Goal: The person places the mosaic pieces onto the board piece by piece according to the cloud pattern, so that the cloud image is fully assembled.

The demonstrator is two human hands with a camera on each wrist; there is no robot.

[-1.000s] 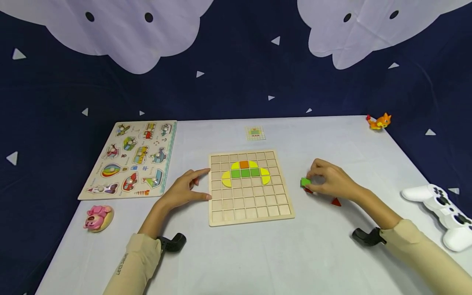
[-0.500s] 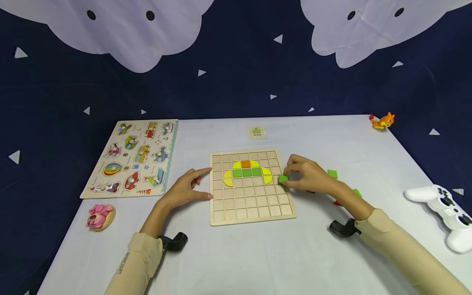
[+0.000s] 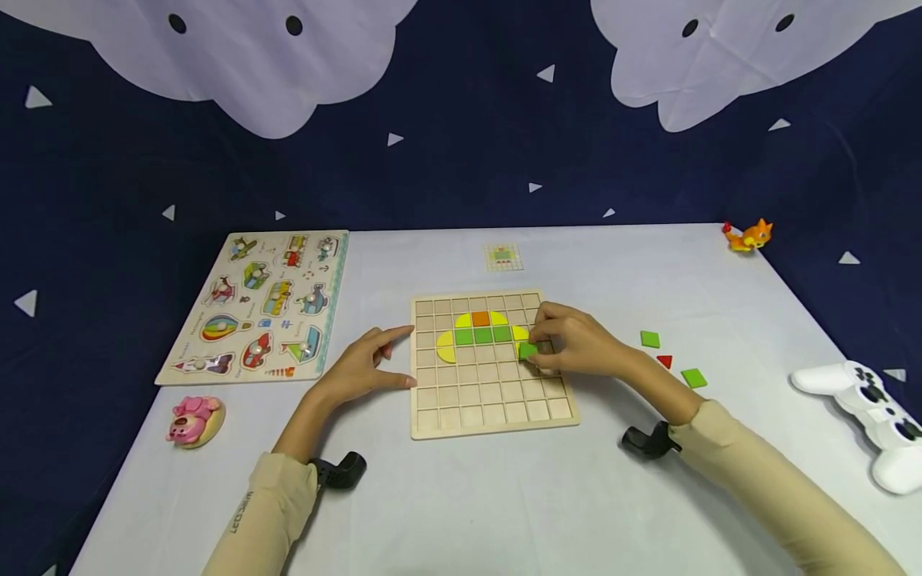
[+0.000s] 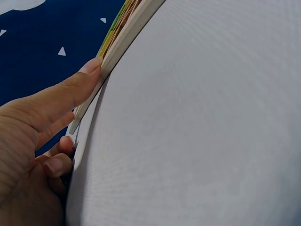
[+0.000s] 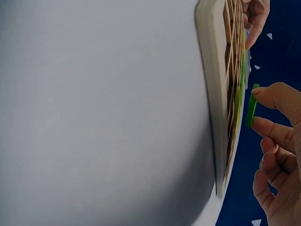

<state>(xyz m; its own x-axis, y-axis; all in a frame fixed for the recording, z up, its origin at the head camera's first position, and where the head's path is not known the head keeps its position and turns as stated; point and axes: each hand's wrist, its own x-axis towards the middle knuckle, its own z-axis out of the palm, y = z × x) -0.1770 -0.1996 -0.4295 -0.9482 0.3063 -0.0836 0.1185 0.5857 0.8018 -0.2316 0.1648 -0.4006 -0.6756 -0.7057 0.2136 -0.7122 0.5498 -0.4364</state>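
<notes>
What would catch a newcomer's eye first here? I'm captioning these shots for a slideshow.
Probably the wooden grid board at the table's centre, with its yellow, green and orange pieces. The right hand pinches a green tile just above the board's right part, while the left hand touches its left edge. A white game controller lies far right.

Pale matt wood grid board [image 3: 494, 416], smooth painted green tile [image 3: 528, 350], counter [image 3: 504, 504] under smooth matt cloth, glossy white plastic gamepad [image 3: 864, 408], printed wood peg puzzle [image 3: 259, 308]

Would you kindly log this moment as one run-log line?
right hand: pinches green tile just above grid board | left hand: steadies board's left edge | spare tiles: on table
</notes>
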